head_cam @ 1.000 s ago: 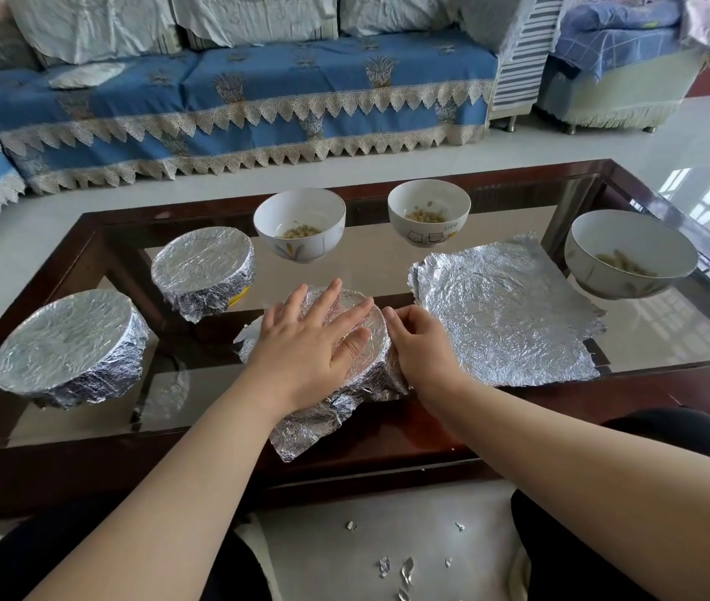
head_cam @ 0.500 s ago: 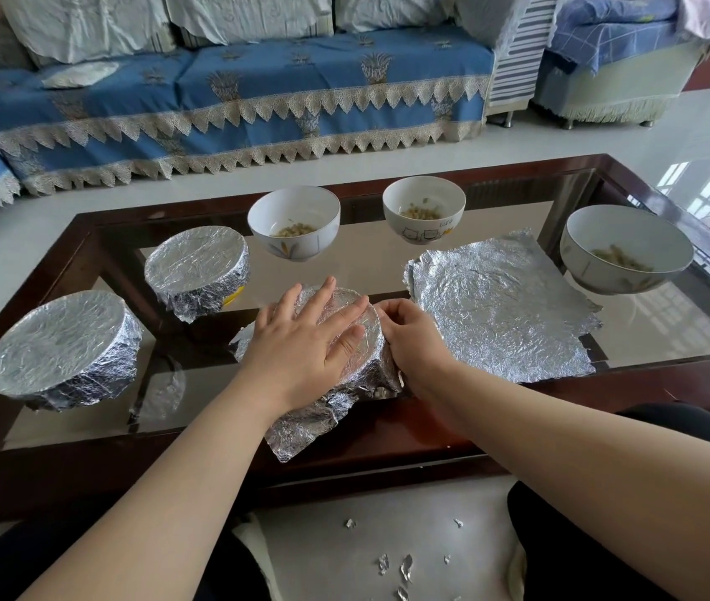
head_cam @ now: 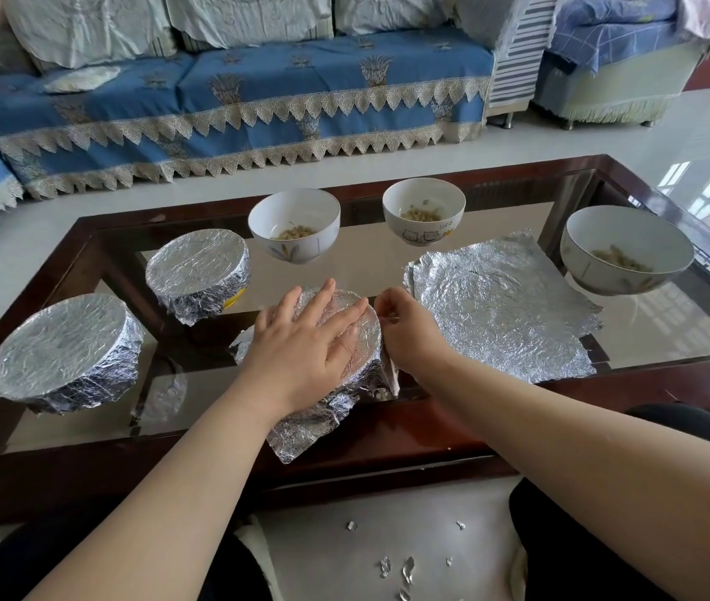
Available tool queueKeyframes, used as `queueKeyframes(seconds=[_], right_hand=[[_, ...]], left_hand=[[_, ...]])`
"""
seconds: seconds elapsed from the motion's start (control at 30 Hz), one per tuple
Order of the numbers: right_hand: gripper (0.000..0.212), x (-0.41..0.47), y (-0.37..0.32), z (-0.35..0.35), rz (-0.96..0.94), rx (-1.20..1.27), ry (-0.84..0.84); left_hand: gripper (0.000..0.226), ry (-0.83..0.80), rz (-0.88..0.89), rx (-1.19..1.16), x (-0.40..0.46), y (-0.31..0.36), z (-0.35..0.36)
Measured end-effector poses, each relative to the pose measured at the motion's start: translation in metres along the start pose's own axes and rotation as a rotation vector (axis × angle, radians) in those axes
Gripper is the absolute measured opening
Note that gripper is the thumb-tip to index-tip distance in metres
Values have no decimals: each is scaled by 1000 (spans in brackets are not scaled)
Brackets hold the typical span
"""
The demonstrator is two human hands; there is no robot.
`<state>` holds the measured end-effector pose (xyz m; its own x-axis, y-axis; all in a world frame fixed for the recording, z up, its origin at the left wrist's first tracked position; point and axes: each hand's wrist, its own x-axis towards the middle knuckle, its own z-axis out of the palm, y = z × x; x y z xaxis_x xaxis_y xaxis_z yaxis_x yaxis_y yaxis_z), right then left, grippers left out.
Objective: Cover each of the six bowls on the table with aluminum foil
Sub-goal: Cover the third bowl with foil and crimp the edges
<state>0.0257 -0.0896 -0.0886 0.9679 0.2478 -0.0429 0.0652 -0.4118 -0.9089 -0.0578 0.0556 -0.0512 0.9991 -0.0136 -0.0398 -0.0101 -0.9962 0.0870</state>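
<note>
Head view: the left hand (head_cam: 307, 347) lies flat, fingers spread, on top of the foil-covered third bowl (head_cam: 355, 340) at the near middle of the table, just as it did a second ago. The change is on the other side — the right hand (head_cam: 407, 336), which was pressed low against the bowl's right flank with fingers tucked into the foil, has lifted to rim height, its fingertips pinched loosely together at the foil edge. Whether it actually grips foil there I cannot tell. I judge the right side is nearly crimped down, while a loose flap (head_cam: 301, 431) at the near side hangs over the table's front frame and needs folding under.

Two bowls to the left are finished: the near-left covered bowl (head_cam: 62, 347) and the one behind it (head_cam: 199, 271). Three remain open, each with a little food inside — a white bowl (head_cam: 294, 223), a cartoon-printed bowl (head_cam: 424, 210), and a larger bowl (head_cam: 626, 249) at the right. A flat crinkled foil sheet (head_cam: 500, 308) lies ready just beside the right hand.

The table (head_cam: 431, 444) is glass-topped with a dark wood frame. Behind it stands a sofa (head_cam: 257, 88) under a blue fringed cover on a pale tiled floor; foil scraps (head_cam: 405, 570) lie between the person's knees.
</note>
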Motion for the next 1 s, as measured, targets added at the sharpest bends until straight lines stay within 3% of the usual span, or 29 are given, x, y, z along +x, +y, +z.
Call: queueKeyframes(seconds=[0.1, 0.2, 0.27, 0.47, 0.6, 0.67, 0.77, 1.0], right_hand=[[40, 0, -4, -11, 26, 40, -33], [25, -2, -7, -18, 81, 244, -111], [17, -10, -7, -17, 44, 181, -148], [27, -18, -8, -6, -119, 9, -73], [28, -17, -8, -8, -160, -41, -44], [29, -16, -7, -7, -160, -50, -42], [29, -16, -6, -6, -122, 2, -17], [34, -16, 4, 1, -137, -14, 38]], left_hand=[[57, 3, -14, -8, -1, 1, 0], [50, -1, -76, -18, -1, 6, 1], [50, 14, -131, -17, -2, 13, 2], [60, 8, -267, -79, 1, 26, 1], [101, -114, -191, -130, -8, 19, -9], [110, -177, -132, -114, -14, 11, -12], [112, -197, -83, -48, -22, 0, -8], [107, -76, -67, 107, -29, 0, 6]])
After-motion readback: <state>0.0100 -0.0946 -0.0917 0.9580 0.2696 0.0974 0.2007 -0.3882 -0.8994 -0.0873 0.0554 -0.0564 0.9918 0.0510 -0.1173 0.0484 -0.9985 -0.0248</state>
